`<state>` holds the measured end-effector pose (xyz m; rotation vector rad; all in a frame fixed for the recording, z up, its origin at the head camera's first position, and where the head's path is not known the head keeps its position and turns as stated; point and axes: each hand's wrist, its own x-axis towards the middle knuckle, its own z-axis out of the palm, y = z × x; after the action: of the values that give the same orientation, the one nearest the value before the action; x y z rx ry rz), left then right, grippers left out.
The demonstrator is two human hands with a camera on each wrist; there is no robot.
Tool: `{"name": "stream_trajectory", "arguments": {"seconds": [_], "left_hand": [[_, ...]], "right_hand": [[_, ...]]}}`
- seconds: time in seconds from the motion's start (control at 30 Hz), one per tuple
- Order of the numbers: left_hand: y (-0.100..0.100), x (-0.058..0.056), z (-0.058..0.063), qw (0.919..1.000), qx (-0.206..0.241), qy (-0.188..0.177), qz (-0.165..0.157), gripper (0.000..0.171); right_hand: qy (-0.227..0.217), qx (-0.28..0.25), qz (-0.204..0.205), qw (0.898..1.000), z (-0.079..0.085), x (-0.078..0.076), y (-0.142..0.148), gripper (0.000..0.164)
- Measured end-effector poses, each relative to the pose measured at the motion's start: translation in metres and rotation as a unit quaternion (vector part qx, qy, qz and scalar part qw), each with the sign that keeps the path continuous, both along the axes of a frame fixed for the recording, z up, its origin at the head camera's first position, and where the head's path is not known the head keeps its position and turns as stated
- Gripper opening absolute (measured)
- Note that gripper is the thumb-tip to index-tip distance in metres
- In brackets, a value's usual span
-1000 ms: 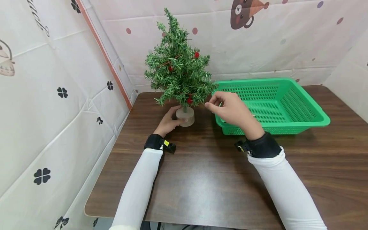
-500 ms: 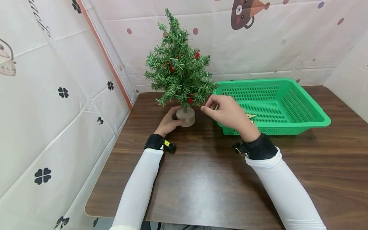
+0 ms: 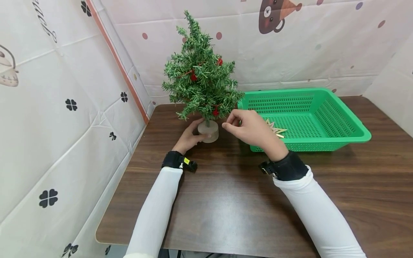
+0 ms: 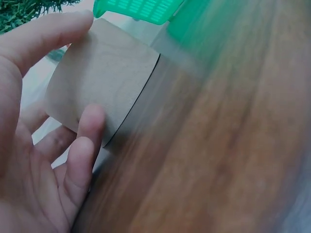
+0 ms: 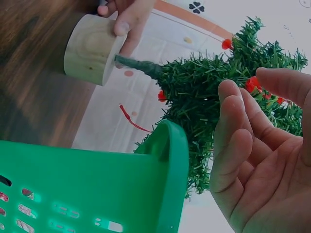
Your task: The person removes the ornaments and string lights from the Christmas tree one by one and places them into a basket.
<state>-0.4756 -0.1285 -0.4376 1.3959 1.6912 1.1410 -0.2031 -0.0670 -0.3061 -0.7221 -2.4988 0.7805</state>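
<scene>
One tree (image 3: 203, 79) — one basket (image 3: 322, 142) — two hands (image 3: 188, 138) (image 3: 250, 129).

So the table (image 3: 206, 215) is dark brown wood-grain with a rounded corner at the near left and a shiny patch of glare in the middle, plus some black cables (image 3: 210, 254) peeking out past its near edge. Left side's a creased white sheet (image 3: 35, 150) with black four-leaf clovers (image 3: 48, 198), little bows (image 3: 69, 249) and some script lettering (image 3: 44, 21), and an orange stripe (image 3: 117, 64) slants down near the corner. Back sheet (image 3: 322, 53) has scattered dots (image 3: 219, 36) and a brown bear-faced cup print (image 3: 267, 16), pretty cute tbh.
</scene>
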Motion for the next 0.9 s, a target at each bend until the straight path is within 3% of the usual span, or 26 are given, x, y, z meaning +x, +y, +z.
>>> {"name": "stream_trajectory", "arguments": {"seconds": [0.47,0.73,0.9], "left_hand": [[-0.001,0.005,0.006,0.9997,-0.017,-0.004,0.015,0.082],[-0.001,0.006,0.002,0.9989,-0.012,0.026,0.037,0.079],[-0.001,0.003,0.002,0.9994,-0.020,0.010,0.028,0.080]], "right_hand": [[-0.009,0.002,0.000,1.000,0.000,0.001,-0.002,0.020],[-0.011,0.002,0.014,1.000,-0.002,-0.003,-0.007,0.020],[-0.016,0.005,0.020,1.000,-0.003,-0.006,-0.010,0.021]]}}
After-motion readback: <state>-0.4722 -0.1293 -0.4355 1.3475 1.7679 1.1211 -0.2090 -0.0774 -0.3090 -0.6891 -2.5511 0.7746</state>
